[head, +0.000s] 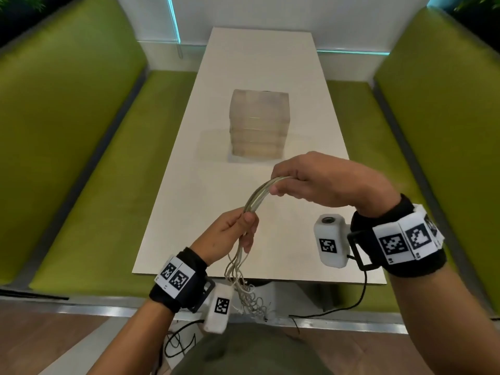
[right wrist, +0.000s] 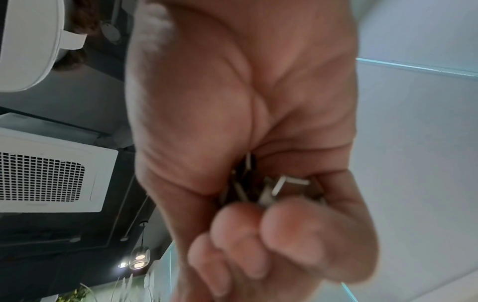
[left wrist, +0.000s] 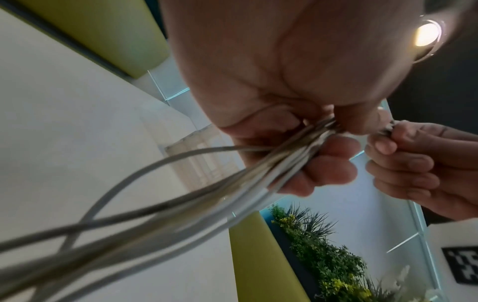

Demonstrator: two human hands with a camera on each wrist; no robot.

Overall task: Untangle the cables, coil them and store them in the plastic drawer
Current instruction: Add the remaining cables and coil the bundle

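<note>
A bundle of several pale grey cables [head: 258, 194] arcs in the air between my two hands above the near end of the white table [head: 189, 207]. My right hand [head: 319, 180] grips one end of the bundle; the cable ends [right wrist: 279, 187] show inside its curled fingers. My left hand [head: 235, 231] grips the cables [left wrist: 258, 177] lower down, and their loose curly ends [head: 249, 299] hang below the table edge. The translucent plastic drawer unit [head: 258, 125] stands at mid-table, beyond both hands, with all drawers shut.
Green padded benches run along the left side [head: 89, 169] and right side [head: 438, 125] of the table. A white wall panel [head: 270, 14] closes the far end. Black wrist-camera leads [head: 357, 296] trail below the table's near edge.
</note>
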